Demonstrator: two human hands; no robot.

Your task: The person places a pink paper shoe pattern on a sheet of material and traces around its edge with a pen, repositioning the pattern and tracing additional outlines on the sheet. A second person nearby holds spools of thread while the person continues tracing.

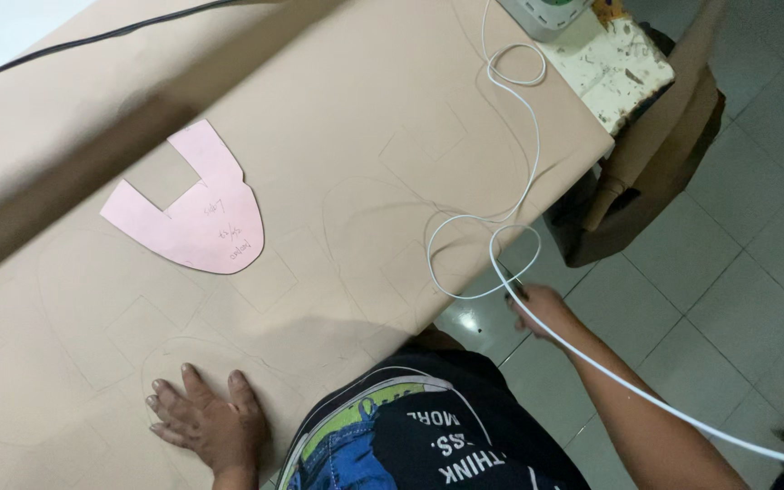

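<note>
While the left hand (206, 422) lies flat with fingers spread on the tan sheet (347, 163), the right hand (537, 307) pinches a white cable (524, 154) at the table's edge; a pink template (197, 213) lies well apart.

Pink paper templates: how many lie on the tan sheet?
1: the pink template lies on the tan sheet, beyond the flat left hand. Others may lie outside the picture.

A large work table (338, 109) covered in tan sheet material fills most of the view. Right of it, the floor (746, 236) is laid with pale square tiles (faintly glossy, with dark grout lines). A wooden chair (655, 154) stands against the table's corner.
</note>
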